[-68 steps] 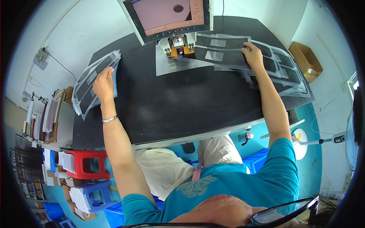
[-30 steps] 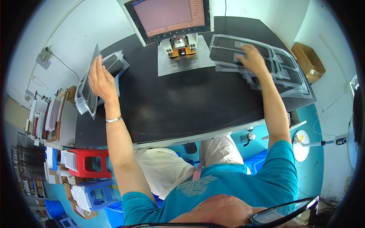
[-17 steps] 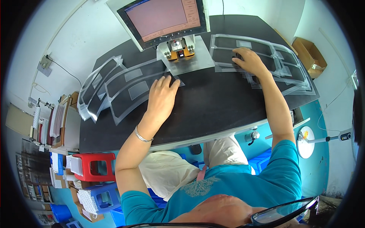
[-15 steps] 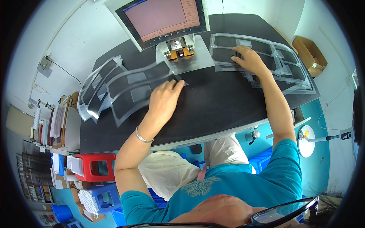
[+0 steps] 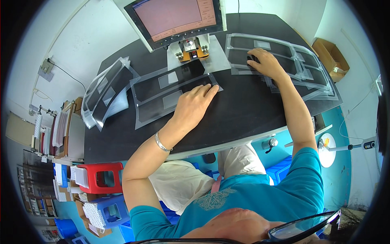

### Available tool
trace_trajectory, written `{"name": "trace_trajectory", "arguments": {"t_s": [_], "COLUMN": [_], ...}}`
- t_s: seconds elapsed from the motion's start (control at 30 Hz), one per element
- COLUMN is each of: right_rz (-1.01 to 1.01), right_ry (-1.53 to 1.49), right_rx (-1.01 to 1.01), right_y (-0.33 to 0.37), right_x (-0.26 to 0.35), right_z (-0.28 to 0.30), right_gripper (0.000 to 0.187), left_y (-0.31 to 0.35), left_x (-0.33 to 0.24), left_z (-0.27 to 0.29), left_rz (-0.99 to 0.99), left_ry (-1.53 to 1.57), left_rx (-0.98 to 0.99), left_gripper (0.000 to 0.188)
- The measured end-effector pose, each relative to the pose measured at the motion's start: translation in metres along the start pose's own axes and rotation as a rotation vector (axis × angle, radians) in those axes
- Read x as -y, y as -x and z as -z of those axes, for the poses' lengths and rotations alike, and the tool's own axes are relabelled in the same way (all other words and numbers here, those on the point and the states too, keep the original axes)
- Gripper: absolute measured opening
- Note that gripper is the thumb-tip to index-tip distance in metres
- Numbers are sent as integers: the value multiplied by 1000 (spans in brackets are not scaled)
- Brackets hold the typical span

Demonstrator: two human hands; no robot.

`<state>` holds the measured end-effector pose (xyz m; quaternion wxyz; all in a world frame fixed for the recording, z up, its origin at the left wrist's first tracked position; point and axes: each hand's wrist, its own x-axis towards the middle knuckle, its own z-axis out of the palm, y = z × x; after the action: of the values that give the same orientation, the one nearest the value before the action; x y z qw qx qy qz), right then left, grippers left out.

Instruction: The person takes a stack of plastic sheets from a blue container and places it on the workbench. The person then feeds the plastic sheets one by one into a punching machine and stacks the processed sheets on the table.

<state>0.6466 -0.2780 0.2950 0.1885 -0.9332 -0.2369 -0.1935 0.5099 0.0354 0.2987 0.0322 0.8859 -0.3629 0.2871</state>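
Note:
My left hand [image 5: 191, 107] is closed on the near right corner of a thin clear plastic sheet [image 5: 150, 91] with dark-looking panels and two small pale rectangles. The sheet lies over the black table, its far right end close to the metal plate of the machine [image 5: 194, 52]. My right hand [image 5: 266, 65] rests on a pile of similar sheets [image 5: 294, 46] at the right, thumb apart from the bent fingers, gripping nothing that I can see. Another stack of these sheets [image 5: 107, 91] fans out at the left, slightly curled up.
A monitor [image 5: 174, 18] stands above the machine at the table's far side. The black table [image 5: 231, 110] curves toward me. An open cardboard box [image 5: 331, 59] sits beyond its right edge. Red and blue stools [image 5: 101, 179] and a shelf of papers [image 5: 63, 130] are at the left.
My left hand has moved right and slightly away from me, drawing the sheet off the left stack toward the machine. The sheet lies flatter now. My right hand has stayed nearly still.

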Motion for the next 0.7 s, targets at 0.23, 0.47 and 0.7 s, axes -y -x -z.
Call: {"name": "trace_trajectory", "arguments": {"t_s": [0.23, 0.47, 0.7], "right_rz": [-11, -14, -3], "right_ry": [7, -4, 22], "right_rx": [3, 18, -27], "right_y": [1, 1, 3], "right_x": [-2, 2, 1], "right_z": [-2, 1, 0], "right_gripper": [38, 38, 37], "left_y": [-3, -1, 7], "left_x": [5, 10, 19], "left_z": [-7, -9, 15], "left_rz": [22, 48, 99], "left_ry": [20, 73, 98], "left_rx": [-7, 8, 68], "left_gripper": [37, 41, 50]}}
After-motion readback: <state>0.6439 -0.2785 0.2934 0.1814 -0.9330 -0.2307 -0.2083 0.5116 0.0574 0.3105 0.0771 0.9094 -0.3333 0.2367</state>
